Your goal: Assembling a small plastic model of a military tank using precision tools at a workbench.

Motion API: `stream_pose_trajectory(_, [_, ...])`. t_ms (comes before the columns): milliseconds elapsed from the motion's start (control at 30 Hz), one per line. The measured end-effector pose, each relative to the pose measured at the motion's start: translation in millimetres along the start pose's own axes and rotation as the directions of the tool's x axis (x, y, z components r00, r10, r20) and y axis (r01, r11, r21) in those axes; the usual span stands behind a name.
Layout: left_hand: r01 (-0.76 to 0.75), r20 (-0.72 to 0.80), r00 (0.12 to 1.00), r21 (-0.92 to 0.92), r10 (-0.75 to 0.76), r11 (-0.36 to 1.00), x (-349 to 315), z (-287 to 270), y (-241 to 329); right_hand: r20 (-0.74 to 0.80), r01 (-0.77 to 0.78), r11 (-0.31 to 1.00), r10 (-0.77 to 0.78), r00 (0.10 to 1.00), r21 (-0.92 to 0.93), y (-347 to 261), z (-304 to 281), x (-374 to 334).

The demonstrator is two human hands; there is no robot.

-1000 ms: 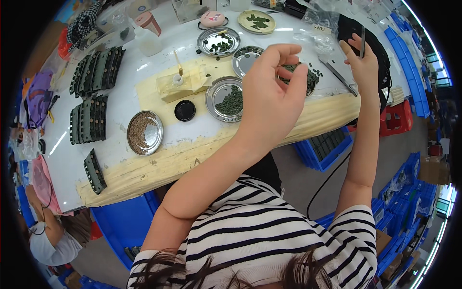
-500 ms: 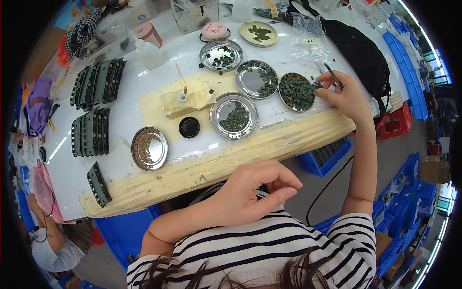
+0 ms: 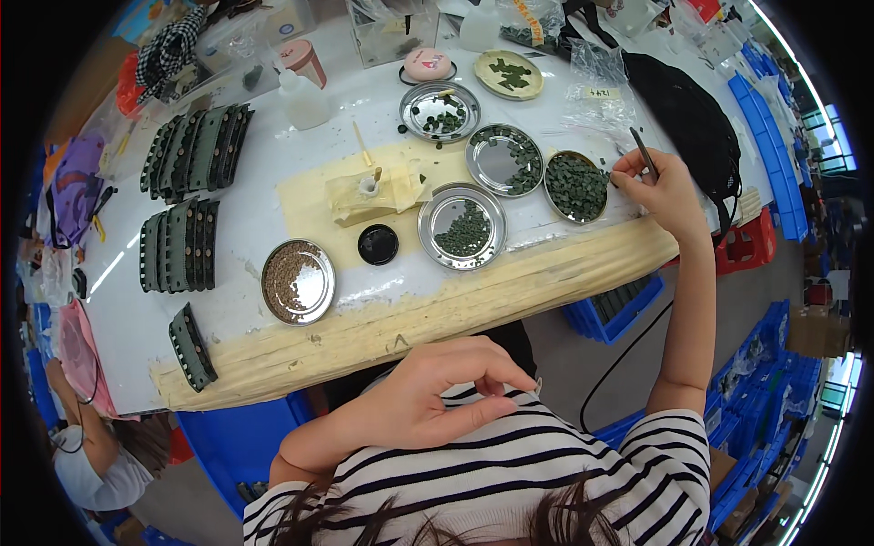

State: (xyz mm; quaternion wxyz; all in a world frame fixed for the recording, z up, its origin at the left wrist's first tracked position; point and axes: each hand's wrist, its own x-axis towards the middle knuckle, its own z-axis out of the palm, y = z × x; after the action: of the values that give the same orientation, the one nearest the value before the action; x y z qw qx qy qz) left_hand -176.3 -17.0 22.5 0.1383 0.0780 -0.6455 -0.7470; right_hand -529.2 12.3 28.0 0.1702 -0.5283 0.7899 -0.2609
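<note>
A slender dark tool [image 3: 643, 153] rises at a tilt from a person's right hand [image 3: 657, 188], at the right of the frame, its grip clamped on the tool. The fingertips are at the rim of a round tin [image 3: 577, 222] filled with dark green chips; whether they touch it or pinch a chip cannot be told. The left hand [image 3: 444, 391], its grip loosely curled with thumb and forefinger apart, hangs in front of a striped shirt [image 3: 510, 460] at lower center.

Just left of the tin, a silver dish [image 3: 488, 166] carries scattered green chips; below and left of it, a second dish [image 3: 444, 218] bears finer green bits. Farther left on the white desk [image 3: 238, 314] are a pale wrapped block [image 3: 350, 198], a round black container [image 3: 378, 244] and a dish of brown grains [image 3: 315, 284]. Curved dark green strips [image 3: 179, 246] line the left side. A black bag [image 3: 685, 127] lies at upper right.
</note>
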Motion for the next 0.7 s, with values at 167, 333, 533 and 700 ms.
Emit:
stream_pose_trajectory(167, [-0.083, -0.040, 0.996, 0.023, 0.084, 0.996, -33, -13, 9, -0.018, 0.020, 0.996, -0.019, 1.000, 0.088, -11, -2, -2])
stream_pose_trajectory(333, [-0.120, -0.141, 0.982, 0.058, 0.127, 0.991, -69, -36, 26, -0.108, 0.084, 0.993, -0.076, 0.991, 0.078, -35, -7, 6])
stream_pose_trajectory(533, [-0.331, -0.363, 0.876, 0.027, 0.317, 0.943, -84, -38, 19, -0.195, 0.265, 0.961, -0.276, 0.941, -0.080, -67, 0, 49])
stream_pose_trajectory(700, [-0.249, -0.217, 0.943, 0.040, 0.252, 0.968, -75, -34, 26, -0.294, 0.242, 0.920, -0.334, 0.896, -0.309, -43, -1, 159])
